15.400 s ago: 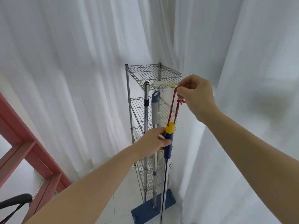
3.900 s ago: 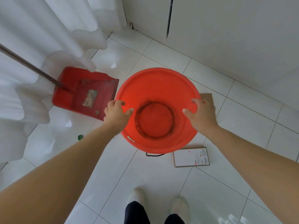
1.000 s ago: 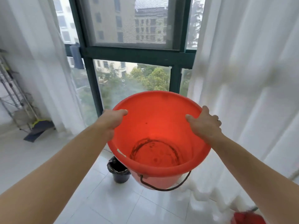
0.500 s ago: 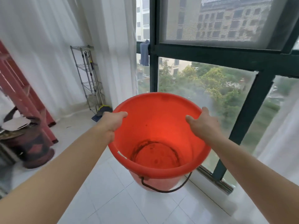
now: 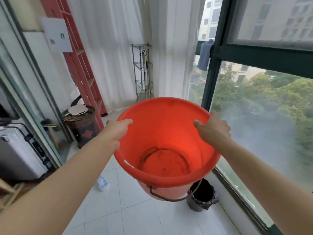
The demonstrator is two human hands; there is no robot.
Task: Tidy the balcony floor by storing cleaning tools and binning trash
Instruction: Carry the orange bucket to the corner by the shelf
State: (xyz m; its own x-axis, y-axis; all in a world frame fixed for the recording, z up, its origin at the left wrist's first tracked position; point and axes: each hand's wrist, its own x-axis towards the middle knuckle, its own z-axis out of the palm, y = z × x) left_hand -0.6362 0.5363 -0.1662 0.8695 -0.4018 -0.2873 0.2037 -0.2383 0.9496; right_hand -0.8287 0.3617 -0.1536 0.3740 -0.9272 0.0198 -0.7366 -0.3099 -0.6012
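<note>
Turning has brought the far wire rack (image 5: 141,72) dead ahead beyond the upright red bucket (image 5: 166,133), held aloft with left hand (image 5: 116,131) and right hand (image 5: 213,131) each a grip pinching opposite rim sides.

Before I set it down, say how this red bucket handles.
Probably light: the red bucket looks empty, just a dark ring inside. Likely stiff: its rim looks round under the left hand and right hand. The hanging wire handle may swing.
</note>
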